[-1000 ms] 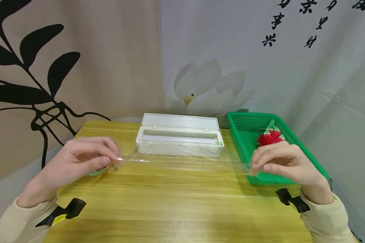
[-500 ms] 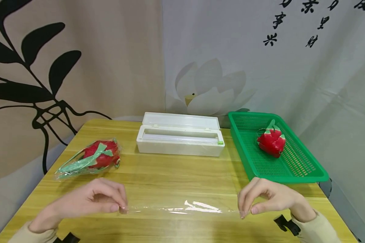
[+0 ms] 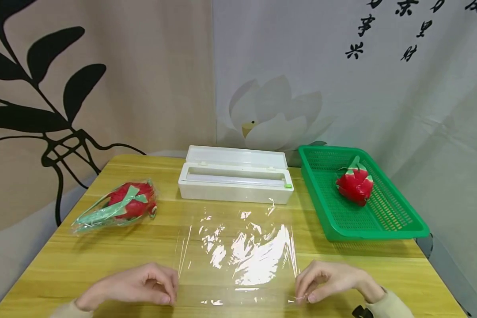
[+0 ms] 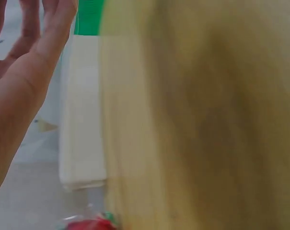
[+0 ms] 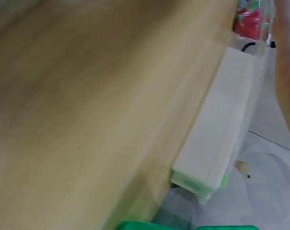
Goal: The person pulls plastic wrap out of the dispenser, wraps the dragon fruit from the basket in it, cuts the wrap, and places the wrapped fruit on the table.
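A clear sheet of cling film [image 3: 246,260] lies spread over the table in front of the white cling film box [image 3: 234,194], bright with reflections. At the sheet's near left corner my left hand [image 3: 143,285] pinches the film. My right hand [image 3: 330,280] pinches the near right corner, close to the table. The box's lid stands raised, with a roll [image 3: 234,180] inside. The left wrist view shows my left hand [image 4: 27,62] only in part; the film is not clear there. The right wrist view catches just an edge of my right hand [image 5: 287,67].
On the left lies a red dragon fruit [image 3: 133,201] with green tips, wrapped in clear film. A green basket [image 3: 318,198] stands at the right with an unwrapped dragon fruit [image 3: 355,184] in it. A printed curtain [image 3: 163,88] hangs behind the wooden table [image 3: 55,269].
Both hands have moved back toward the table's near edge, then down. The film, stretched near the box earlier, is now laid flat on the table. The wrapped dragon fruit has come into full view.
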`<state>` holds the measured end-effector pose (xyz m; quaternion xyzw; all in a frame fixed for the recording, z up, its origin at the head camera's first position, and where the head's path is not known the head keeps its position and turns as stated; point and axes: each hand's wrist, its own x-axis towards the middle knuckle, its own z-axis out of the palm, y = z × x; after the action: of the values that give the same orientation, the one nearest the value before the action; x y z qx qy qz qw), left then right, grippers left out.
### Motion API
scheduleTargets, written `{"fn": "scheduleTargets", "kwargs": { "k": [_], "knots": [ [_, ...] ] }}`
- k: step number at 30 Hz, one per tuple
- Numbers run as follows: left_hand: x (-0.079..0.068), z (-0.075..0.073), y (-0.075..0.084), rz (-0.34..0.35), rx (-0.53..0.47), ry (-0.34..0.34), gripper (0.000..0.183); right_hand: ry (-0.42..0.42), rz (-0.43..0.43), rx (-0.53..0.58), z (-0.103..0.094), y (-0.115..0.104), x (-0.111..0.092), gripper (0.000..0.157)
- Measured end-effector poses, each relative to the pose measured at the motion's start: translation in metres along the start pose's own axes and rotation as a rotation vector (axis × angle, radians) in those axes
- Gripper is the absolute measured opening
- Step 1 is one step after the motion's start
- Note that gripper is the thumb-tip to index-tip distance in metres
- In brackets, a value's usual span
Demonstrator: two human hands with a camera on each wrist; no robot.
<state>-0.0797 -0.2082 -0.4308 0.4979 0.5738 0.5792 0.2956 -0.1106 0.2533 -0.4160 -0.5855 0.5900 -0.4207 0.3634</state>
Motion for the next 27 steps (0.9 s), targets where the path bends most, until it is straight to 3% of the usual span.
{"fn": "scheduleTargets", "kwargs": {
  "k": [4, 8, 11, 15, 18, 21, 27],
  "knots": [
    [-0.003, 0.004, -0.010, -0.072, 0.023, 0.019, 0.016, 0.021, 0.068, 0.057, 0.006, 0.010, -0.003, 0.023],
    [-0.004, 0.007, -0.018, -0.078, 0.024, -0.010, 0.015, 0.047, 0.126, 0.130, 0.011, 0.018, -0.004, 0.023],
    [-0.004, 0.009, -0.023, -0.155, -0.033, -0.024, 0.017, 0.053, 0.175, 0.157, 0.014, 0.023, -0.005, 0.023],
    [-0.003, 0.010, -0.029, -0.172, 0.015, -0.032, 0.018, 0.044, 0.268, 0.190, 0.016, 0.026, -0.006, 0.026],
    [-0.002, 0.009, -0.031, -0.102, 0.123, -0.051, 0.016, 0.037, 0.292, 0.195, 0.016, 0.028, -0.008, 0.028],
    [-0.002, 0.009, -0.032, -0.105, 0.162, -0.057, 0.016, 0.025, 0.298, 0.247, 0.014, 0.028, -0.012, 0.031],
    [-0.003, 0.009, -0.031, -0.182, 0.113, -0.045, 0.018, 0.021, 0.394, 0.391, 0.011, 0.032, -0.030, 0.035]
  ]
}}
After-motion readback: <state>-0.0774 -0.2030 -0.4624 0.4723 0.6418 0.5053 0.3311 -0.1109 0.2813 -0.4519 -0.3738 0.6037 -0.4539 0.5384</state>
